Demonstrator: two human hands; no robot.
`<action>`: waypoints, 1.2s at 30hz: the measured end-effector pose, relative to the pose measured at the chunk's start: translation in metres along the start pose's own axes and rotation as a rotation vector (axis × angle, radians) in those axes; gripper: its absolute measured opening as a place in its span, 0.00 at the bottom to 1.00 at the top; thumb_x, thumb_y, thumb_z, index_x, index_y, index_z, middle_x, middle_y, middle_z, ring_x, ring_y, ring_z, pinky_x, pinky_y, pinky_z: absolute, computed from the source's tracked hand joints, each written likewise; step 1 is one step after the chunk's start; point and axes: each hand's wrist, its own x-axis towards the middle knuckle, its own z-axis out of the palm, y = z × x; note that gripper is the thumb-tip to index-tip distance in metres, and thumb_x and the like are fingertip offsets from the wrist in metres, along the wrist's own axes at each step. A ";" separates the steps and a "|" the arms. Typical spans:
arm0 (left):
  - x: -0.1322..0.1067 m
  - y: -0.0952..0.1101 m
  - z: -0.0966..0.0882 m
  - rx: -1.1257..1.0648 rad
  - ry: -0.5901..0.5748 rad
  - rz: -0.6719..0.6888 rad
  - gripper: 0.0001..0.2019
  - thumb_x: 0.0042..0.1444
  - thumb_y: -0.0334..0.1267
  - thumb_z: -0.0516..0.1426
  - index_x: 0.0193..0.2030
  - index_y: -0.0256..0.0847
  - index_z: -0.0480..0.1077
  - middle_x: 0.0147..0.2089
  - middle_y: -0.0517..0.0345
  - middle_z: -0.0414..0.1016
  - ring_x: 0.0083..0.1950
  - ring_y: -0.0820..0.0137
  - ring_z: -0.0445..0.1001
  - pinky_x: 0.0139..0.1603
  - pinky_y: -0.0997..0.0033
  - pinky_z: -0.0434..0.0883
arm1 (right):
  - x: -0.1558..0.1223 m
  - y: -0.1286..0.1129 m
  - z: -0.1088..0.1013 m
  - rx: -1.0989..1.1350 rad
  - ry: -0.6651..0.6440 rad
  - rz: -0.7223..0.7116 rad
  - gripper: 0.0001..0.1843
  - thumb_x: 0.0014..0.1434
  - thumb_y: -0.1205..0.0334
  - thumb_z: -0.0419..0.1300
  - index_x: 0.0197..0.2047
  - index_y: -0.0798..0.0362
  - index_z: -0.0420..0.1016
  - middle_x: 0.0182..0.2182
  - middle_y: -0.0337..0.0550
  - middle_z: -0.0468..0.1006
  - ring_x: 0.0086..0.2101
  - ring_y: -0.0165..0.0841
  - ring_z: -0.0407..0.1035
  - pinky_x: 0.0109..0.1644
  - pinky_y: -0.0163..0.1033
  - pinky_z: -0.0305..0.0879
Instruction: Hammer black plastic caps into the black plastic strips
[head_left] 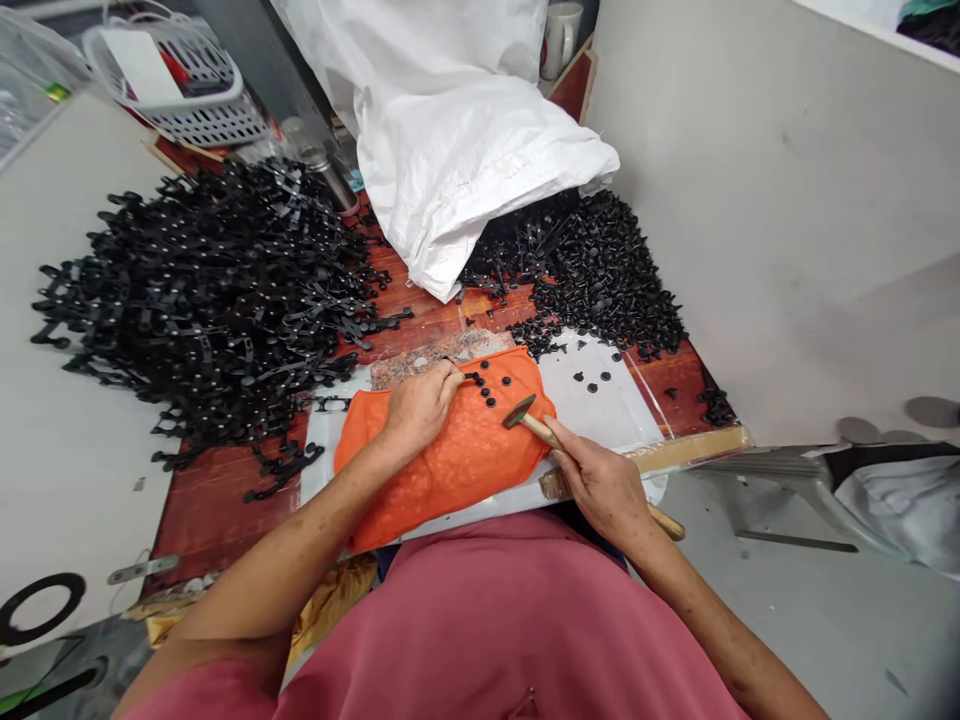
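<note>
In my right hand (600,478) is a hammer (541,430) with a wooden handle; its dark metal head hangs over the right part of an orange cloth (442,470). My left hand (424,405) is closed near the cloth's upper edge, its fingertips at a small black plastic piece (471,376). Most of that piece is hidden by the fingers. Several round black buttons (485,392) lie on the cloth between my two hands. Behind the cloth sits a speckled stone slab (442,355).
At the left rises a large heap of black plastic strips (217,300). A pile of small black pieces (607,270) spreads at the back right, beside a white sack (465,150). Grey panels (787,220) flank the red table (202,515). A basket (202,115) and a thermos (330,178) stand behind.
</note>
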 end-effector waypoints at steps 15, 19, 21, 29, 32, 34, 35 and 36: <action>0.004 0.010 0.003 0.139 -0.048 -0.015 0.14 0.73 0.43 0.48 0.45 0.42 0.73 0.43 0.52 0.84 0.45 0.59 0.79 0.48 0.63 0.63 | 0.000 0.000 0.000 -0.013 0.007 0.009 0.27 0.74 0.60 0.52 0.73 0.41 0.64 0.51 0.44 0.85 0.40 0.37 0.81 0.40 0.38 0.74; 0.005 0.011 0.001 0.116 -0.058 -0.037 0.15 0.73 0.43 0.47 0.46 0.43 0.74 0.46 0.53 0.84 0.46 0.59 0.79 0.50 0.62 0.64 | 0.000 0.000 0.000 0.002 -0.005 0.012 0.27 0.74 0.60 0.53 0.73 0.42 0.64 0.52 0.44 0.84 0.42 0.38 0.82 0.42 0.40 0.75; 0.005 0.011 0.001 0.101 -0.056 -0.039 0.15 0.73 0.43 0.47 0.46 0.43 0.74 0.46 0.53 0.84 0.46 0.59 0.79 0.50 0.62 0.64 | 0.000 0.000 0.000 0.000 -0.002 0.015 0.27 0.73 0.60 0.54 0.73 0.41 0.64 0.52 0.43 0.85 0.42 0.38 0.82 0.41 0.40 0.75; 0.004 0.009 0.006 0.165 -0.034 -0.022 0.15 0.72 0.44 0.48 0.45 0.43 0.74 0.41 0.52 0.83 0.43 0.59 0.79 0.49 0.61 0.63 | 0.000 -0.001 -0.001 -0.004 0.013 0.012 0.27 0.72 0.62 0.55 0.72 0.41 0.65 0.50 0.43 0.85 0.40 0.37 0.82 0.40 0.38 0.74; 0.004 0.010 0.007 0.227 -0.018 -0.014 0.15 0.72 0.44 0.49 0.43 0.43 0.74 0.39 0.52 0.83 0.41 0.59 0.78 0.49 0.60 0.62 | 0.001 -0.001 -0.005 0.021 -0.012 0.022 0.27 0.72 0.62 0.54 0.72 0.41 0.65 0.49 0.42 0.86 0.40 0.37 0.82 0.40 0.38 0.74; 0.003 0.011 0.006 0.252 -0.010 0.001 0.15 0.72 0.45 0.49 0.42 0.42 0.74 0.40 0.51 0.83 0.42 0.58 0.78 0.49 0.59 0.62 | 0.005 -0.001 -0.012 0.035 -0.025 0.023 0.26 0.73 0.61 0.54 0.72 0.40 0.67 0.49 0.41 0.86 0.40 0.36 0.82 0.40 0.37 0.74; 0.003 0.011 0.006 0.259 -0.010 0.004 0.15 0.72 0.45 0.49 0.42 0.42 0.74 0.41 0.50 0.83 0.42 0.58 0.78 0.48 0.59 0.62 | 0.009 -0.001 -0.017 0.037 -0.020 0.019 0.26 0.73 0.60 0.54 0.71 0.41 0.67 0.49 0.41 0.86 0.40 0.36 0.82 0.40 0.37 0.74; 0.003 0.012 0.005 0.260 -0.015 0.001 0.15 0.72 0.45 0.49 0.42 0.42 0.75 0.41 0.50 0.84 0.43 0.58 0.78 0.48 0.59 0.62 | 0.013 -0.002 -0.022 0.035 -0.004 0.012 0.26 0.73 0.60 0.54 0.71 0.41 0.67 0.50 0.42 0.85 0.41 0.36 0.82 0.41 0.37 0.74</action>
